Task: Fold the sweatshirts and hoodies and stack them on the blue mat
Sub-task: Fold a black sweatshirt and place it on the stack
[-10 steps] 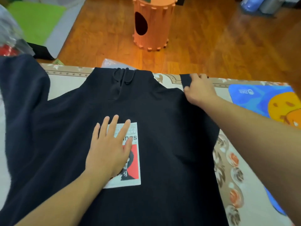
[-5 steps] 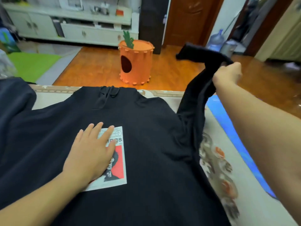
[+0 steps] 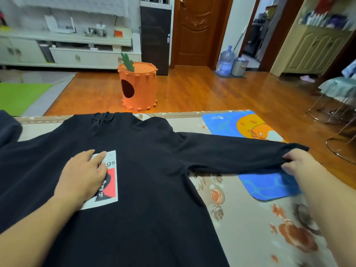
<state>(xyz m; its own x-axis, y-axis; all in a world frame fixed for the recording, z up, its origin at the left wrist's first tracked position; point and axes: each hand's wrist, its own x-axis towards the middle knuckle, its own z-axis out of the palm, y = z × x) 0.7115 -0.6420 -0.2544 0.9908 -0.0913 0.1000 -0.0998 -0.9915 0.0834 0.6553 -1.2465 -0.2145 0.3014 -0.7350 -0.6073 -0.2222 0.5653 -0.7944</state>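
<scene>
Your left hand (image 3: 81, 178) presses flat, fingers straight, on the black hoodie (image 3: 146, 170) spread beside the blue mat (image 3: 227, 124), while your right hand (image 3: 300, 166) pinches its sleeve cuff (image 3: 292, 149), stretched across that mat.

hoodie (image 3: 146, 170): black cloth, matt, soft fleece-like nap, at the middle of the view.
chest print (image 3: 109, 182): smooth flat patch in white, red and black, slightly glossier than the cloth around it; left hand (image 3: 82, 178) lies flat on it.
sleeve (image 3: 231, 153): same matt black cloth, stretched toward 3 o'clock, its cuff pinched by the right hand (image 3: 300, 164).
blue mat (image 3: 269, 185): smooth printed surface, low sheen, at 2 o'clock.
table cover (image 3: 240, 228): beige flowered cloth, matt.
floor (image 3: 192, 93): varnished wood, glossy, at 12 o'clock.
orange tub (image 3: 137, 85): matt, felt-like.
</scene>
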